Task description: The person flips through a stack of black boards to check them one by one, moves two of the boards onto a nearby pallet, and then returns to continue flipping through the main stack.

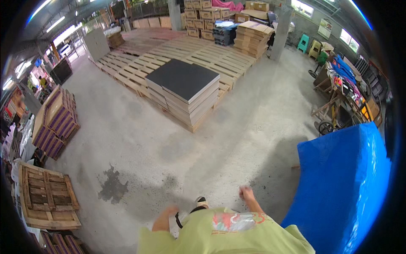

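My right hand [245, 192] hangs in front of me with its fingers curled into a loose fist, and nothing shows in it. Its nearest neighbour is the large blue covered stack or table [338, 182] on the right, which it does not touch. On the other side, my left hand [171, 210] is smeared by motion, so its fingers cannot be made out. A dark strap [178, 220] shows beside it. One shoe [201, 200] is visible between the hands on the concrete floor [169, 148].
Ahead, dark-topped boards [182, 79] are stacked on wooden pallets [169, 55]. Bundled cartons [57, 120] and a tilted wooden pallet [48, 194] line the left. Behind stand cardboard boxes [205, 19] and a concrete pillar [281, 31]. A cluttered cart [338, 93] stands at right.
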A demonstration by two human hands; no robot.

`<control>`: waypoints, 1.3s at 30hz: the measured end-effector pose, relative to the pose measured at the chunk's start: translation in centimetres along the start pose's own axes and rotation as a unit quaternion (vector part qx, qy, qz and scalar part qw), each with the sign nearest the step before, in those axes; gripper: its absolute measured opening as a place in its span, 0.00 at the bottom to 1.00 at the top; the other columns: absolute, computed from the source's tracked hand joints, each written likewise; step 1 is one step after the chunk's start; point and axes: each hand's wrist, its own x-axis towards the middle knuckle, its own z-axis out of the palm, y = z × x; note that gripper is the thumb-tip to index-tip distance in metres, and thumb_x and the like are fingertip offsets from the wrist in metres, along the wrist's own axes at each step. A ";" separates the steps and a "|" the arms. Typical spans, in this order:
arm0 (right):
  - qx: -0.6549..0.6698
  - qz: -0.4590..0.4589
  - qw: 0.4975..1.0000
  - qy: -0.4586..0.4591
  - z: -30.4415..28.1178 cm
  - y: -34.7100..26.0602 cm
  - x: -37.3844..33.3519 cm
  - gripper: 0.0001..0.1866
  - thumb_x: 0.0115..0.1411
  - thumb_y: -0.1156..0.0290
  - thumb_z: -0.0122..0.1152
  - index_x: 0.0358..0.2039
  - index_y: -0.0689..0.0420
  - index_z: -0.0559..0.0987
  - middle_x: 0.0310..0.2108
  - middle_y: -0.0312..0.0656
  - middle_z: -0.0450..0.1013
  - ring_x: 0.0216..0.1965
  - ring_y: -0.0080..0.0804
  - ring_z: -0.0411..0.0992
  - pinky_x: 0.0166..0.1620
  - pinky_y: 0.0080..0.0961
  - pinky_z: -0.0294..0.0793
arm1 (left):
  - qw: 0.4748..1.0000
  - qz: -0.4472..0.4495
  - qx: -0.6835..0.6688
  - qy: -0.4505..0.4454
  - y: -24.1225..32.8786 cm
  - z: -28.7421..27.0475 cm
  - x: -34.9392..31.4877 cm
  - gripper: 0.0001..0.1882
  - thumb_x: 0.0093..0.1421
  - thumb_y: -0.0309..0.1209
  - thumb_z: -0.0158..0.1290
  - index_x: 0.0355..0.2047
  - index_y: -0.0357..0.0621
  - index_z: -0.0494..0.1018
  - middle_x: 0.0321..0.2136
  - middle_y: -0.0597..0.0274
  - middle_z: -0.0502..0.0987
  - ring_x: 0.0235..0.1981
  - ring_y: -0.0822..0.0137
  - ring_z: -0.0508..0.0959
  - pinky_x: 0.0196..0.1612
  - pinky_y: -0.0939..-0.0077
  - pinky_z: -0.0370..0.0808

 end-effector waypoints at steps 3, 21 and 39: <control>-0.023 -0.176 0.979 -0.101 3.5 -16.0 2.6 0.13 0.57 0.61 0.55 0.31 0.59 0.71 0.22 0.38 0.71 0.24 0.23 0.68 0.26 0.20 0.66 | 0.913 0.009 -0.234 0.334 3.2 -14.0 8.9 0.24 0.57 0.42 0.48 0.47 0.37 0.69 0.42 0.48 0.74 0.45 0.56 0.73 0.48 0.65 0.68; -0.477 -0.206 0.831 -0.198 -1.8 -41.8 52.4 0.15 0.51 0.60 0.59 0.31 0.58 0.78 0.23 0.42 0.74 0.26 0.31 0.74 0.30 0.27 0.71 | 0.660 -0.296 -0.685 0.088 15.4 -32.4 29.5 0.23 0.55 0.45 0.52 0.46 0.44 0.69 0.44 0.61 0.72 0.43 0.65 0.72 0.42 0.66 0.68; -0.328 0.035 0.929 -0.168 12.7 -69.4 82.2 0.17 0.55 0.57 0.55 0.40 0.54 0.74 0.32 0.35 0.74 0.32 0.23 0.73 0.32 0.23 0.68 | 0.406 -0.143 -0.838 0.336 3.0 -64.0 53.0 0.52 0.47 0.65 0.49 0.58 0.31 0.56 0.56 0.48 0.62 0.57 0.57 0.62 0.58 0.69 0.58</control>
